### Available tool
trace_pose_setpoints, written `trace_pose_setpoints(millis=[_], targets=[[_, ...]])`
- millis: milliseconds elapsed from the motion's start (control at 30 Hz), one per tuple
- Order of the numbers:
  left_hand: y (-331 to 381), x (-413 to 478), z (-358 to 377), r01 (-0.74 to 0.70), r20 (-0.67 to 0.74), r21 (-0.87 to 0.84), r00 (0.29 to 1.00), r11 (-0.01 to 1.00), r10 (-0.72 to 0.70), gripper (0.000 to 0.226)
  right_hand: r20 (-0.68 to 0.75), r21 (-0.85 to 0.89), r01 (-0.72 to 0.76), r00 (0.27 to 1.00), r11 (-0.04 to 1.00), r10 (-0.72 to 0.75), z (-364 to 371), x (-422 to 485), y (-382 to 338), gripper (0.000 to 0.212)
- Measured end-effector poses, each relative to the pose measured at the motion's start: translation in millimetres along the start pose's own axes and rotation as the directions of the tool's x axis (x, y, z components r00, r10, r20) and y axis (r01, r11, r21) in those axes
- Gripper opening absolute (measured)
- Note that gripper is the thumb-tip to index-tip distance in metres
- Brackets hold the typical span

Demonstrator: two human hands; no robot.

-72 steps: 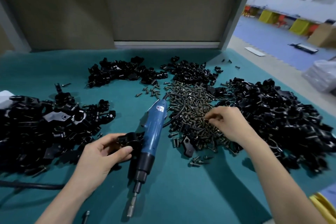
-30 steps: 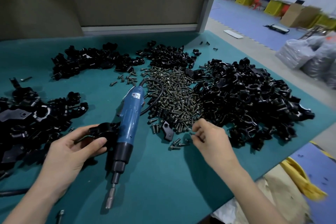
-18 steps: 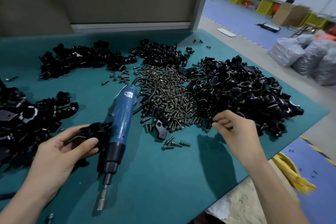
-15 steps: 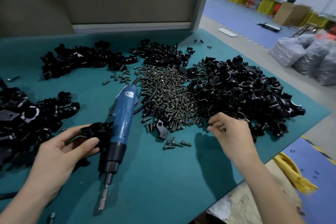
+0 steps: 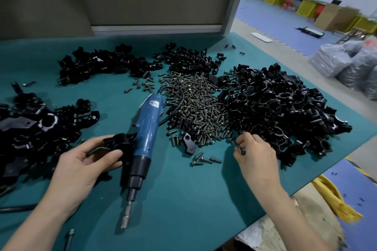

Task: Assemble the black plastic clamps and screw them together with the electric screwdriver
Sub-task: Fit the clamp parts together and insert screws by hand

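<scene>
Left hand [image 5: 81, 166] grips a black plastic clamp [image 5: 118, 141] ready — right hand [image 5: 258, 154] pinches a dark metal screw [image 5: 237, 145] (presumably for it).

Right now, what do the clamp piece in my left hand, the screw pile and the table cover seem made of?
Clamp piece: likely moulded plastic, black, semi-gloss with soft highlights.
Screw pile: probably metal, dull brassy-grey with small glints.
Table cover: matte teal mat, no shine; rubber or felt, unclear which.
</scene>
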State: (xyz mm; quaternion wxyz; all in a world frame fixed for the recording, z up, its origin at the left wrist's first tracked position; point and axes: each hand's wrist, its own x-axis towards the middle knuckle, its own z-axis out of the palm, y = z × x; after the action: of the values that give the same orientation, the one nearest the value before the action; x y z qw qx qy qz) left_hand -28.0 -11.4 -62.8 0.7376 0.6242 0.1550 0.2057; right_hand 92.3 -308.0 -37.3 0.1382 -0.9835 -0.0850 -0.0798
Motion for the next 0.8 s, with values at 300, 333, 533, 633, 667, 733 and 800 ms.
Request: trace_pose_setpoints(millis=[300,333,533,633,667,733,800], targets=[[2.8,-1.3,3.2,0.014,0.0,-0.031,1.0,0.999,-0.014,0.026,0.046,0.072,0.029,0.998,0.997,-0.032,1.4,-2.2,3.2,0.013],[3.0,-1.4,4.0,0.017,0.001,-0.033,1.0,0.999,-0.017,0.026,0.042,0.064,0.04,0.998,0.997,-0.043,1.8,-3.3,3.3,0.011],[7.3,-2.5,8.5,0.032,0.031,-0.008,0.999,0.999,-0.032,0.027,0.032,0.515,0.125,0.986,0.848,-0.165,-31.4,-7.2,-29.6,0.024],[8.9,-1.9,6.4,0.046,0.015,0.002,0.999,0.999,-0.047,0.026,0.187,0.692,0.199,0.879,0.694,-0.438,-56.0,-8.1,-82.6,0.025],[9.2,-1.8,6.4,0.046,0.013,0.0,0.999,0.999,-0.046,0.026,0.229,0.708,0.224,0.824,0.67,-0.518,-59.4,-6.0,-101.2,0.021],[10.6,-2.0,7.8,0.017,0.025,0.026,1.0,1.0,-0.018,0.028,0.296,0.706,0.273,0.724,0.654,-0.622,-59.2,2.2,-136.8,0.015],[13.5,-2.1,8.8,-0.015,0.04,0.082,0.999,0.996,0.011,0.03,0.336,0.717,0.276,0.668,0.64,-0.664,-53.8,12.0,-164.7,0.01]])
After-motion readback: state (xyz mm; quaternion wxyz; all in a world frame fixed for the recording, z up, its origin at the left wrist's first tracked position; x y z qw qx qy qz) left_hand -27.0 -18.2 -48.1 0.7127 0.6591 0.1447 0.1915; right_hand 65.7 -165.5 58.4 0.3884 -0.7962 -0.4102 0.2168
